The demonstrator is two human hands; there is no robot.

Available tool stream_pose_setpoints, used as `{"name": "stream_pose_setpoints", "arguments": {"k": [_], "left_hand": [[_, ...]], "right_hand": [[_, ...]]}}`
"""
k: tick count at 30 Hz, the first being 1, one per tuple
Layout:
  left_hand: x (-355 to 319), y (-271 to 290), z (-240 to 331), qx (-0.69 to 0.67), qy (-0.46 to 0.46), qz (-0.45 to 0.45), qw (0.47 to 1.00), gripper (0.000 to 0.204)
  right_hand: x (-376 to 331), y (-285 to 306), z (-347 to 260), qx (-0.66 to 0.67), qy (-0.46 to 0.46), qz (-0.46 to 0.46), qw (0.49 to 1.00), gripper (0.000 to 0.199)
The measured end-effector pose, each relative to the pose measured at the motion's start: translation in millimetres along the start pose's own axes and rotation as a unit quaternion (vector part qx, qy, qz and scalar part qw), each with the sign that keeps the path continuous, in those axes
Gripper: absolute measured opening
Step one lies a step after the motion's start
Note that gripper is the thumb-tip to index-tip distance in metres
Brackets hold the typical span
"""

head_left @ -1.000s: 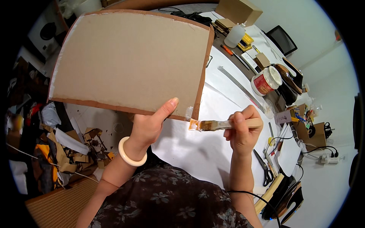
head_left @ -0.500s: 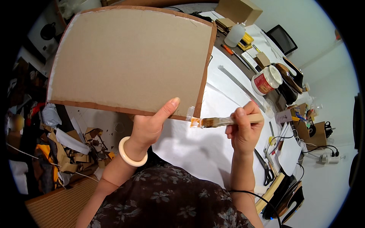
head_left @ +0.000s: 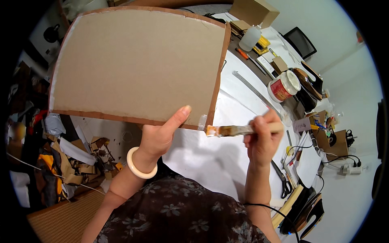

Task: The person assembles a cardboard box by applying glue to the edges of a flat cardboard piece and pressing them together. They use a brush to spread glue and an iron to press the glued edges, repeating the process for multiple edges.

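Observation:
My left hand (head_left: 160, 133), with a cream bangle (head_left: 142, 163) at its wrist, grips the near edge of a large beige board (head_left: 137, 65). The thumb lies on top and the other fingers are hidden beneath. Reddish-brown strips fold over the board's edges, and a whitish smear shows at the near right corner. My right hand (head_left: 263, 135) is closed round the pale handle of a flat brush (head_left: 231, 130). White paste coats the bristle tip, which is just beside that corner; whether it touches, I cannot tell.
White paper (head_left: 198, 162) covers the table under the board. To the right are a steel ruler (head_left: 253, 89), an open paste jar (head_left: 283, 86), a squeeze bottle (head_left: 250, 38), black scissors (head_left: 283, 182) and an iron (head_left: 310, 83). Scraps (head_left: 73, 162) pile up on the left.
My right hand and the brush have shifted slightly right, drawing the bristle tip off the near right corner. The board has moved only a touch, still in my left hand.

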State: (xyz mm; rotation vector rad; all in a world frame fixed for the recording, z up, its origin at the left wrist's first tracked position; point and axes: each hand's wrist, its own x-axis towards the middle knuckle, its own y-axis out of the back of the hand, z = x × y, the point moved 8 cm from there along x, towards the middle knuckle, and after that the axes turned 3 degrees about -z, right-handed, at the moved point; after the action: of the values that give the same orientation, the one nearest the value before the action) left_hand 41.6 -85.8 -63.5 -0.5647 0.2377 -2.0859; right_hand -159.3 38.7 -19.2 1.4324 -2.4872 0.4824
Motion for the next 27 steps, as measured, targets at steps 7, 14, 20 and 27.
{"name": "stream_pose_setpoints", "arguments": {"k": [7, 14, 20, 27], "left_hand": [[-10.9, 20.6, -28.8, -0.18, 0.118, 0.067, 0.974, 0.027], [-34.4, 52.7, -64.2, -0.245, 0.254, 0.133, 0.926, 0.034], [-27.4, 48.9, -57.9, -0.235, 0.207, 0.14, 0.939, 0.035], [-29.4, 56.3, -65.9, -0.213, 0.182, 0.138, 0.95, 0.037]], "right_hand": [[-4.7, -25.6, -10.7, -0.087, 0.15, -0.079, 0.982, 0.017], [-5.8, -37.7, 14.2, -0.097, 0.118, -0.111, 0.982, 0.02], [-5.4, -50.9, 28.0, -0.158, 0.137, -0.158, 0.965, 0.022], [-6.6, -58.1, 14.0, -0.208, 0.179, -0.143, 0.951, 0.023]]}}
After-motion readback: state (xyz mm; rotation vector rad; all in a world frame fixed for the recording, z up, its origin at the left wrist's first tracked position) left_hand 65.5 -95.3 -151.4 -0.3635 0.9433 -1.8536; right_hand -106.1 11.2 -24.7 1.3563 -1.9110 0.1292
